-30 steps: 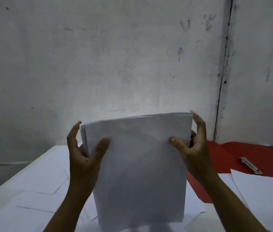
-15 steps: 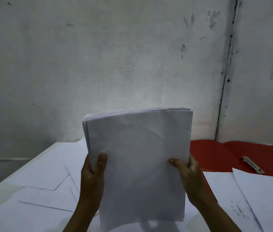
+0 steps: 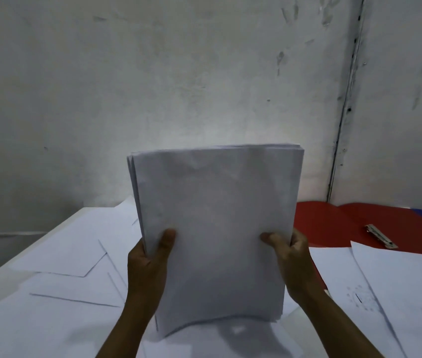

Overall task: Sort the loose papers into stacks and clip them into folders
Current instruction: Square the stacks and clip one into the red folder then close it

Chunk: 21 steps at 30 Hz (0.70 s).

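The left hand (image 3: pixel 150 264) and the right hand (image 3: pixel 291 259) each grip one side of one upright stack of white papers (image 3: pixel 217 228), standing above the table (image 3: pixel 57 229). Loose sheets (image 3: pixel 60 257) lie around; one red folder (image 3: pixel 334 223) lies open to the right with one metal clip (image 3: pixel 380 235). No writing is readable.

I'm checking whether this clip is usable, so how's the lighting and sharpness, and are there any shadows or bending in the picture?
Head view: dim overall, with one bright patch on the wall behind the paper stack; the stack casts a soft shadow on the loose sheets below it; edges look soft; the wall seam bows, a sign of wide-angle distortion; no glare.
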Available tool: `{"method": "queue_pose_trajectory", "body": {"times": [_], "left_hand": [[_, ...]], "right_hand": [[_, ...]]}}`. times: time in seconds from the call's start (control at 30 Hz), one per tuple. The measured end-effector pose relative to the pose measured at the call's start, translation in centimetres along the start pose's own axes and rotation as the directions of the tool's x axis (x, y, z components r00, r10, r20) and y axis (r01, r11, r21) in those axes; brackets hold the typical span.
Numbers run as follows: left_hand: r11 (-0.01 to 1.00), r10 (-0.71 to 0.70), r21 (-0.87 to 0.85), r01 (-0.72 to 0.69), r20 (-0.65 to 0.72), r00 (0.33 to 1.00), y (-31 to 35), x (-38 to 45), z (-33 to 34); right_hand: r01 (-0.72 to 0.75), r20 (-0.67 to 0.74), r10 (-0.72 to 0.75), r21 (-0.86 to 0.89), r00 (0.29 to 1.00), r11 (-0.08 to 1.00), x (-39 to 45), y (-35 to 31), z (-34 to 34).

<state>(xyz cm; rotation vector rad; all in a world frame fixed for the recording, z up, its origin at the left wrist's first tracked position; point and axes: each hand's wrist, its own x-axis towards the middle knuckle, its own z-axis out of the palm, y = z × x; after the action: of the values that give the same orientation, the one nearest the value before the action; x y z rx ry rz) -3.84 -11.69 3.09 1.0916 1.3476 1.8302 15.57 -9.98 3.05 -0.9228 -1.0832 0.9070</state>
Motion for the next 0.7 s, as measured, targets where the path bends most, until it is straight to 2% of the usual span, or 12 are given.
{"method": "queue_pose_trajectory", "body": {"times": [0.17,0.33,0.53,0.7], "left_hand": [[0.998,-0.033,0.052,0.032,0.014,0.999,-1.7,-1.1,-0.1],[0.999,0.005,0.043,-0.005,0.018,1.0,-1.0,-1.3,-0.1],[0.98,-0.107,0.182,0.086,0.112,0.988,-2.6,-1.8,-0.3],[0.954,-0.035,0.298,-0.028,0.203,0.978,-2.4,-1.0,-0.3]], "right_hand": [[-0.069,-0.011,0.069,-0.093,0.998,0.993,-1.2,1.4,0.1],[-0.056,-0.041,0.053,-0.074,0.998,0.996,-1.2,1.2,-0.3],[-0.156,-0.053,0.151,-0.106,0.987,0.982,-2.1,2.2,-0.5],[-0.153,-0.038,0.148,-0.211,0.988,0.966,-1.6,1.4,-1.5]]}}
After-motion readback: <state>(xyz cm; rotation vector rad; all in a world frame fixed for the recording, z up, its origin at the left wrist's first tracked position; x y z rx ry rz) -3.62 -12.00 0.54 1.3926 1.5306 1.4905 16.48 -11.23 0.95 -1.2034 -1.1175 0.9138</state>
